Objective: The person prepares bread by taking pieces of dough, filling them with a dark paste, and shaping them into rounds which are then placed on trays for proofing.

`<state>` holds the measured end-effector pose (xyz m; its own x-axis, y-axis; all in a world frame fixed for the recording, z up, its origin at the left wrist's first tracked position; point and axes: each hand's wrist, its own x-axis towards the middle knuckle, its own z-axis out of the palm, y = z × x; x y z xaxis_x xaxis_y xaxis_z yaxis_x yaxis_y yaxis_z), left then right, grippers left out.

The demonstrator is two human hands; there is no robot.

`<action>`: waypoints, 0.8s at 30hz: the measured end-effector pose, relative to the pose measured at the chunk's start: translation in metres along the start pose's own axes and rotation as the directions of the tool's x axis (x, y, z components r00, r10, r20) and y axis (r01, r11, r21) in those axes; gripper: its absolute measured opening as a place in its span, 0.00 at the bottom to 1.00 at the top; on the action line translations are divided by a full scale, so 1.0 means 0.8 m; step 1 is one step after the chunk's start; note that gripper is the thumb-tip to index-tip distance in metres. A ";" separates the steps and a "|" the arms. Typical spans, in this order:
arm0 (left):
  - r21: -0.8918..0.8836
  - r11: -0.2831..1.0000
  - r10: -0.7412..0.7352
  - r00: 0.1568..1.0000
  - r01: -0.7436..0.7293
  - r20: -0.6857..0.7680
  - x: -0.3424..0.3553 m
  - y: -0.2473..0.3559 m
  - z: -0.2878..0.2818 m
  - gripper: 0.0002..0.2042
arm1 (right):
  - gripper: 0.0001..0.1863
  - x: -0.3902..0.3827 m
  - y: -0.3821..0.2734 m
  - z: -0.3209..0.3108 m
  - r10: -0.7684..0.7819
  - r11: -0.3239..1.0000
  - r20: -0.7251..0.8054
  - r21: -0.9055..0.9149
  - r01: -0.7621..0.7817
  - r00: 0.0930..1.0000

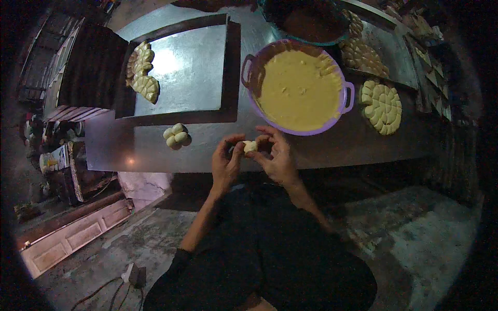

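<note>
Between the fingertips of my left hand (228, 156) and my right hand (276, 154) is a small piece of pale yellow dough (250, 146). Both hands are closed on it, just above the metal table near its front edge. To the left, a small cluster of round dough balls (177, 136) rests on the tabletop. Just beyond my right hand stands a purple basin (296, 130) with two handles, holding a yellow, batter-like mass (298, 88).
A metal tray (193, 67) with shaped dough pieces (144, 72) lies at the back left. Behind the purple basin is a teal-rimmed tub (306, 23). At right sit a scored dough slab (382, 107) and another tray (394, 54) of dough. The metal table's (124, 158) front edge is close.
</note>
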<state>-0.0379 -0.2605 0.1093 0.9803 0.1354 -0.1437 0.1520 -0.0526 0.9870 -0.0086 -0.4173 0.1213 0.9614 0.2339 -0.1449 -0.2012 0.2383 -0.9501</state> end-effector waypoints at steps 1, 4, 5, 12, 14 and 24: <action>-0.011 1.000 0.028 0.999 -0.028 -0.028 -0.006 0.015 0.012 0.14 | 0.17 0.001 -0.011 -0.012 -0.175 0.972 0.023 -0.153 0.176 0.984; -0.105 0.971 0.200 0.969 -0.216 -0.142 -0.010 0.072 0.051 0.23 | 0.14 0.012 -0.047 -0.034 -0.411 0.885 0.086 -0.204 0.419 0.908; -0.178 0.928 0.290 0.935 -0.327 -0.204 -0.005 0.091 0.068 0.26 | 0.13 0.010 -0.071 -0.029 -0.298 0.954 0.053 0.018 0.298 0.953; 0.038 0.191 0.973 0.195 -0.981 0.126 0.065 0.132 0.064 0.34 | 0.32 0.013 -0.121 -0.015 -0.114 0.874 0.172 0.486 0.017 0.979; -0.181 0.229 0.973 0.221 -0.956 0.063 0.081 0.129 0.072 0.31 | 0.38 0.016 -0.116 -0.001 -0.222 0.857 0.156 0.502 0.116 0.962; -0.486 0.793 0.403 0.914 -0.368 -0.034 0.142 0.099 0.063 0.46 | 0.23 0.155 -0.166 -0.006 -0.104 0.983 0.193 0.167 0.072 0.976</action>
<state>0.0915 -0.2990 0.1678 0.9534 0.1364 0.2692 -0.3015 0.3896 0.8703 0.1380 -0.4245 0.2280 0.9229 0.3848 0.0108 -0.1600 0.4087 -0.8985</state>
